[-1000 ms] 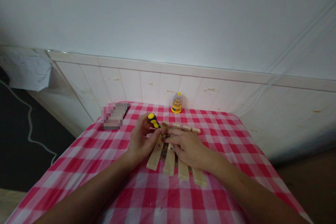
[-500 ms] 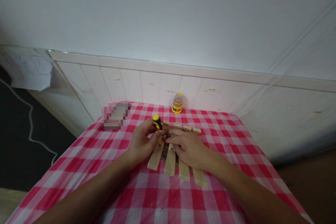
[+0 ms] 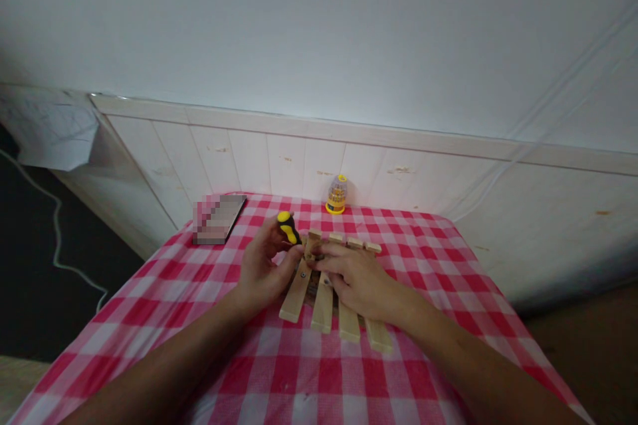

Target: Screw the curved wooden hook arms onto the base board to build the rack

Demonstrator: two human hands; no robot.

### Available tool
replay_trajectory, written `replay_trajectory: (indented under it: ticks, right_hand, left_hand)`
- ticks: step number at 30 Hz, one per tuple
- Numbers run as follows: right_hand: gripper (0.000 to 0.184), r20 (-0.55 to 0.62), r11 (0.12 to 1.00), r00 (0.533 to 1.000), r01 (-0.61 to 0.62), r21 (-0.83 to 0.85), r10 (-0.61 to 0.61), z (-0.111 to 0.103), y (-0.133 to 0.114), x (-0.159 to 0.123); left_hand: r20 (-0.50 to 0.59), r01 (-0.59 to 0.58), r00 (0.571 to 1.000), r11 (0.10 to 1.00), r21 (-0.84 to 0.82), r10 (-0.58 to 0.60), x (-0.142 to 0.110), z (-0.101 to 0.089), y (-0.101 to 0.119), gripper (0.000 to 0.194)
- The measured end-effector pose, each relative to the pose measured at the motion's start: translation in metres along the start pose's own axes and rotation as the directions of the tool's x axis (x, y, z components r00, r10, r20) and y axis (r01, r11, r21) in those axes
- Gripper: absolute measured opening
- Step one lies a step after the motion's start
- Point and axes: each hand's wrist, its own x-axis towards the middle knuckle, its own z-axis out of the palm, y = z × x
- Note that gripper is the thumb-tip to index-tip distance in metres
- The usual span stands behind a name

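Observation:
A small rack of several pale wooden slats lies on the red and white checked tablecloth. My left hand is closed round a black and yellow screwdriver, held upright with its tip down at the leftmost slat. My right hand rests on top of the slats, fingers stretched toward the screwdriver's tip and touching the wood there. What the fingertips pinch, if anything, is too small to tell.
A yellow, dome-topped holder of screwdriver bits stands at the table's far edge by the white panelled wall. A flat dark object, partly blurred, lies at the far left corner. A white cable hangs left of the table.
The screwdriver's handle tipped right and then back to the left in my left hand. My right hand and the slats stayed put.

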Motion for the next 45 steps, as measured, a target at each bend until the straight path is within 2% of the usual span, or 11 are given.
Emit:
replay_trajectory:
  ticks: [3,7,14,22,31,39,45]
  right_hand:
    - [0.048,0.013,1.000,1.000,-0.014,0.009,0.014,-0.0010,-0.0015,0.0010]
    - [0.049,0.005,1.000,1.000,-0.004,0.027,0.004,-0.0016,-0.0021,0.0017]
    - [0.046,-0.008,0.999,1.000,0.016,0.028,-0.016,0.0008,0.0003,0.0008]
    - [0.044,0.007,1.000,1.000,0.001,0.017,-0.001,0.0000,-0.0008,0.0009]
    - [0.041,0.001,1.000,1.000,0.009,0.011,-0.009,0.0008,-0.0005,0.0015]
    - [0.043,-0.010,1.000,1.000,0.016,0.024,-0.015,0.0017,0.0007,0.0011]
    - [0.040,-0.006,0.999,0.999,0.036,0.021,-0.036,0.0037,0.0027,0.0015]
  left_hand:
    - [-0.004,-0.024,1.000,0.999,-0.022,0.024,0.0000,-0.0014,0.0014,0.057]
    - [0.048,-0.061,0.997,0.997,-0.048,0.064,-0.0011,0.0000,0.0031,0.064]
    - [0.106,-0.135,0.985,0.990,-0.039,0.139,-0.0025,0.0015,0.0023,0.063]
    - [0.073,-0.164,0.984,0.986,0.024,0.162,-0.0016,0.0020,-0.0024,0.065]
    - [0.060,-0.260,0.965,0.964,0.055,0.256,-0.0016,0.0042,0.0004,0.065]
    - [0.073,-0.282,0.957,0.959,0.015,0.281,0.0008,0.0043,0.0008,0.069]
    - [0.090,-0.216,0.972,0.976,-0.004,0.215,-0.0021,0.0051,-0.0028,0.068]
